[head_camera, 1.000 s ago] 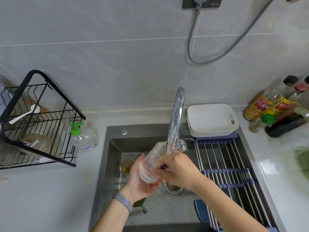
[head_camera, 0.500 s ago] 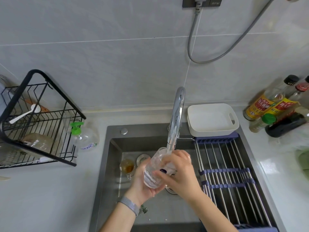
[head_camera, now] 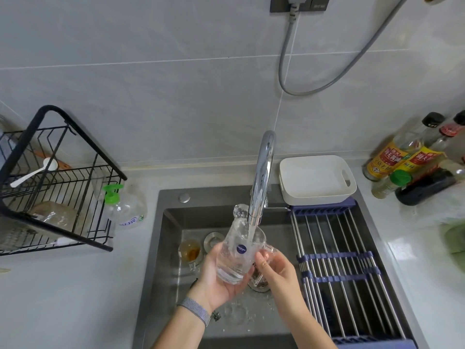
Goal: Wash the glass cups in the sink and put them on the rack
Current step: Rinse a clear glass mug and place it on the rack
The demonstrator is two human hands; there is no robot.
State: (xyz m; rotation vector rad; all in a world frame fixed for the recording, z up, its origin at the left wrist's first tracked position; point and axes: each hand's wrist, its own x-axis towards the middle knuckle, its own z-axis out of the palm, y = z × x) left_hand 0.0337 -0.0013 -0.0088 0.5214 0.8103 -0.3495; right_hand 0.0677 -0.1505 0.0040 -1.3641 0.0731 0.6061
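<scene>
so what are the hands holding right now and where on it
A glass cup under the running tap. The left hand cradles its base and lower side; the right hand pinches its handle.

On the left counter we see a soap bottle (head_camera: 125, 209) with a green pump. At the right stand sauce bottles (head_camera: 412, 157), near a white tray (head_camera: 317, 178) behind the sink. On the wall, a grey cable (head_camera: 284, 69) hangs from a dark socket (head_camera: 299, 4).
</scene>
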